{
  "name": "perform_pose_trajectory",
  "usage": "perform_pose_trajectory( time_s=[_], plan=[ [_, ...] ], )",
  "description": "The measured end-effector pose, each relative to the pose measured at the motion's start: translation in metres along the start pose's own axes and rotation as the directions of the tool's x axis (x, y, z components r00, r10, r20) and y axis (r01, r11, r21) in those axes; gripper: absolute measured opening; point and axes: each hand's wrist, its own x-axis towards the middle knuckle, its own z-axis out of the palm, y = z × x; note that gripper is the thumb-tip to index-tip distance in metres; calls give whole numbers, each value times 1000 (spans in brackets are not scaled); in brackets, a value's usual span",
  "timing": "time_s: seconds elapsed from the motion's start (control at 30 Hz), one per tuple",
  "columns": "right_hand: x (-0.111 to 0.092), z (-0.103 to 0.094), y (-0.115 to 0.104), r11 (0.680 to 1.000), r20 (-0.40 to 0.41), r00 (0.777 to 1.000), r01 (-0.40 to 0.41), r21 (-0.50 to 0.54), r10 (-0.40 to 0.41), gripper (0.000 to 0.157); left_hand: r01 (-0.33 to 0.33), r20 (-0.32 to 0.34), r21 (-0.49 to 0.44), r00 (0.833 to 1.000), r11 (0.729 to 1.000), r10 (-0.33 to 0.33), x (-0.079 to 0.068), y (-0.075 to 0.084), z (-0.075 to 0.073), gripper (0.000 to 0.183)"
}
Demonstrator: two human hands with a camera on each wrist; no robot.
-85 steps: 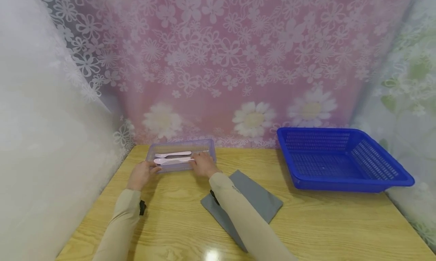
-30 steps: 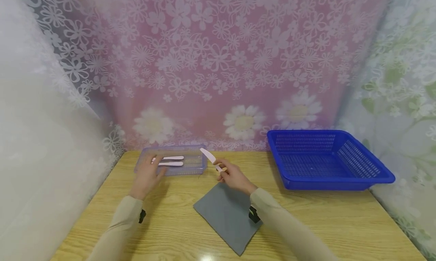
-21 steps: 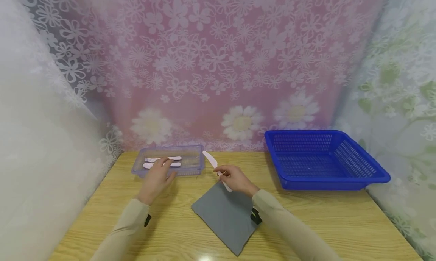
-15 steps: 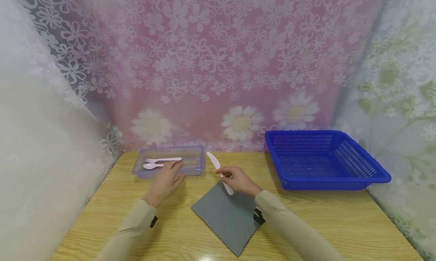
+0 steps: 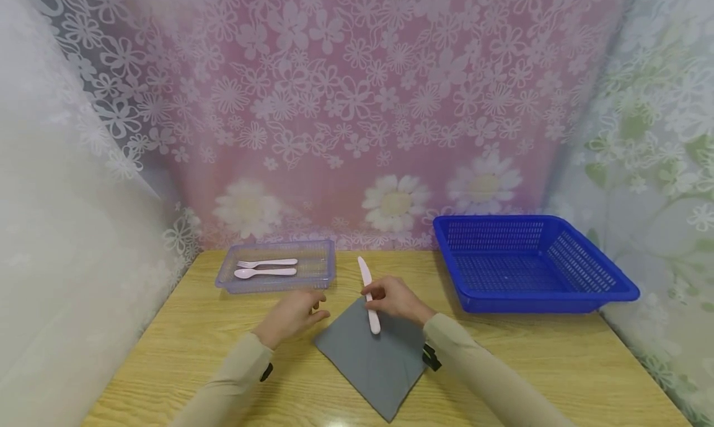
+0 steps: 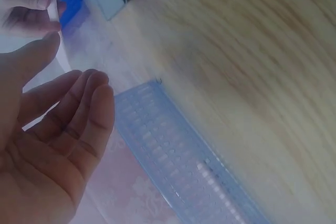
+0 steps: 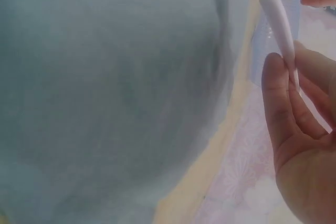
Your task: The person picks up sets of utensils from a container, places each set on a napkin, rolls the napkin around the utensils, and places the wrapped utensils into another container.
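My right hand [image 5: 397, 300] pinches a pale pink table knife [image 5: 373, 318] between thumb and fingers over the far corner of a folded grey cloth [image 5: 374, 371]. The blade points away toward the back; the handle end hangs over the cloth, and in the right wrist view the handle [image 7: 278, 22] shows above it. My left hand [image 5: 292, 315], fingers loosely bent and holding nothing, is between the cloth and a clear purplish plastic tray [image 5: 315, 281]. In that tray a pink fork [image 5: 273, 263] and a pink spoon [image 5: 268, 272] lie side by side, heads to the left.
A large blue perforated basket [image 5: 541, 303] stands at the back right of the wooden table [image 5: 502, 365]. Behind the table hangs a pink flowered curtain [image 5: 357, 167], with pale drapes at both sides.
My right hand has lifted the knife out of the tray and brought it right, over the cloth, turning it nearly lengthwise. My left hand has moved from the tray toward the cloth.
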Motion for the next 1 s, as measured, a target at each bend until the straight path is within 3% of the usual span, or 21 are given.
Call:
perform_pose_trajectory(
  time_s=[0.23, 0.4, 0.5, 0.73, 1.0],
  plan=[
    [-7, -2, 14, 1000, 26, 1000, -14, 6, 14, 31, -68, 63, 26, 996, 997, 66, 2, 13, 6, 33],
    [-9, -4, 20, 998, -7, 999, -53, 26, 53, 29, -86, 108, 60, 991, 994, 79, 5, 19, 16, 40],
    [-10, -5, 22, 997, -7, 998, -63, 38, 63, 28, -83, 136, 68, 988, 994, 73, 7, 23, 20, 47],
    [-11, -2, 24, 996, 90, 994, -70, 54, 65, 27, -80, 227, 71, 972, 994, 62, 11, 34, 28, 49],
    [-11, 4, 20, 993, 129, 989, -88, 74, 78, 25, -22, 286, 72, 958, 997, 1, 10, 37, 37, 59]
  ],
)
